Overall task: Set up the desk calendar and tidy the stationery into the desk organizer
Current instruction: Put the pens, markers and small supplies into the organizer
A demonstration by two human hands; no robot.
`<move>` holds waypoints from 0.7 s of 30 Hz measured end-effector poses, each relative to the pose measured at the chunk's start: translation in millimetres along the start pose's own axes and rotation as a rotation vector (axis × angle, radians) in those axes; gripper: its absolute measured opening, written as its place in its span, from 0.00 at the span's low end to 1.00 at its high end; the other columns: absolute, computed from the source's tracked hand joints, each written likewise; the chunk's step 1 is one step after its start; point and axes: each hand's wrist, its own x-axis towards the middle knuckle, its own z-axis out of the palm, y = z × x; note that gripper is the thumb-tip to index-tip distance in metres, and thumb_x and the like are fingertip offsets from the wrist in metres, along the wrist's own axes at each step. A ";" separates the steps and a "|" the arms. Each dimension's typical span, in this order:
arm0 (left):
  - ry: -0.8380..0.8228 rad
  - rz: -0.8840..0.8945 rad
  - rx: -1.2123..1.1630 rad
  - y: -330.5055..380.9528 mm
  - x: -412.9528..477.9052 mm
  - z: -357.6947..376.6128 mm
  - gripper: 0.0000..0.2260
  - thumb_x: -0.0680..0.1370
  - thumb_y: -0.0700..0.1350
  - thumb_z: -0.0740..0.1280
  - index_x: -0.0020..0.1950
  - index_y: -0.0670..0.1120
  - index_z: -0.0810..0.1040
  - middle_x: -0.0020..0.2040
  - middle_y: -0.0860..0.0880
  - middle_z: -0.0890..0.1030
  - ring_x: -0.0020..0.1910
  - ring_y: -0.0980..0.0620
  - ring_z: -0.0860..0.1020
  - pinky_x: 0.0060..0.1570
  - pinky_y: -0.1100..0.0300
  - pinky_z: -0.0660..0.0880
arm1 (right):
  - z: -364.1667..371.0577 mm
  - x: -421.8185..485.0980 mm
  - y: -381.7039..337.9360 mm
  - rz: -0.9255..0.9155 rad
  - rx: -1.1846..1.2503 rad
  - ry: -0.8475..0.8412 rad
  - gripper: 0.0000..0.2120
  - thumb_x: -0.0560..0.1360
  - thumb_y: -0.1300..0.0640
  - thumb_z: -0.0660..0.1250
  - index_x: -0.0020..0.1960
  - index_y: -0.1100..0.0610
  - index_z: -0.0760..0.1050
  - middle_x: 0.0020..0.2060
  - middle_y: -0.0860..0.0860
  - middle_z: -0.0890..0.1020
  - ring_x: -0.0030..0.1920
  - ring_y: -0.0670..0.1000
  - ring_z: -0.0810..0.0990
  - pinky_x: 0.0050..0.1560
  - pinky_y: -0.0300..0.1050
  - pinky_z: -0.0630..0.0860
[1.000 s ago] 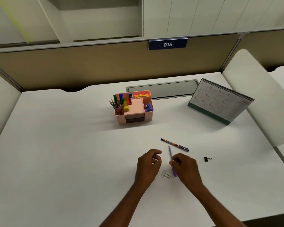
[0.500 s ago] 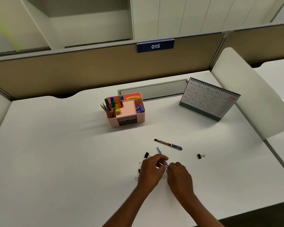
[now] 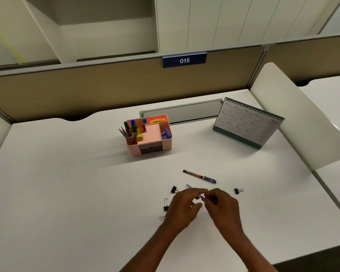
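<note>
Fingers of the left hand point(image 3: 182, 208) and right hand point(image 3: 222, 206) pinch together one thin purple pen point(image 3: 201, 197), while the desk calendar point(image 3: 247, 122) already stands and the pink desk organizer point(image 3: 149, 134) is partly filled, but a patterned pen point(image 3: 199, 176) and several binder clips point(image 3: 238, 191) are left on the desk point(image 3: 67, 183)

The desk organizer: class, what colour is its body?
Pink, seen clearly in the head view: the desk organizer has a darker grey drawer front.

Dim, even overhead light; soft shadows near my hands point(image 3: 204, 207); fingers motion-blurred; wide-angle bending at frame edges.
</note>
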 end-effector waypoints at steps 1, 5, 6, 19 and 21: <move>0.003 0.019 -0.013 3.1 0.8 -1.3 0.23 0.77 0.40 0.73 0.69 0.57 0.80 0.61 0.60 0.83 0.55 0.59 0.81 0.50 0.60 0.82 | -3.5 0.9 -5.4 0.000 0.046 0.009 0.10 0.73 0.60 0.77 0.43 0.46 0.81 0.36 0.40 0.83 0.40 0.41 0.83 0.43 0.42 0.81; 0.123 0.090 -0.052 14.7 4.3 -8.4 0.16 0.77 0.47 0.74 0.65 0.55 0.83 0.54 0.58 0.85 0.52 0.59 0.81 0.46 0.60 0.81 | -13.0 6.1 -27.2 -0.016 0.191 0.018 0.11 0.72 0.60 0.77 0.41 0.44 0.81 0.37 0.39 0.85 0.40 0.41 0.85 0.41 0.31 0.78; 0.162 0.097 -0.052 17.0 5.1 -10.9 0.14 0.77 0.48 0.74 0.63 0.55 0.83 0.53 0.59 0.85 0.51 0.59 0.81 0.45 0.60 0.81 | -14.1 8.3 -32.0 -0.021 0.212 0.021 0.11 0.72 0.59 0.77 0.41 0.44 0.82 0.37 0.39 0.85 0.40 0.41 0.85 0.41 0.30 0.77; 0.488 0.116 -0.023 19.7 33.0 -63.4 0.12 0.78 0.42 0.74 0.61 0.48 0.85 0.53 0.55 0.85 0.46 0.59 0.84 0.41 0.70 0.79 | -3.7 67.0 -29.5 -0.157 0.062 0.014 0.07 0.73 0.56 0.77 0.46 0.46 0.82 0.41 0.40 0.84 0.44 0.42 0.82 0.45 0.38 0.80; 0.546 0.132 0.005 23.0 44.2 -81.7 0.12 0.78 0.41 0.74 0.61 0.46 0.84 0.53 0.53 0.86 0.47 0.61 0.83 0.41 0.73 0.78 | -1.1 78.8 -8.0 -0.146 -0.129 -0.009 0.07 0.75 0.55 0.76 0.51 0.48 0.82 0.44 0.42 0.82 0.47 0.44 0.81 0.47 0.46 0.80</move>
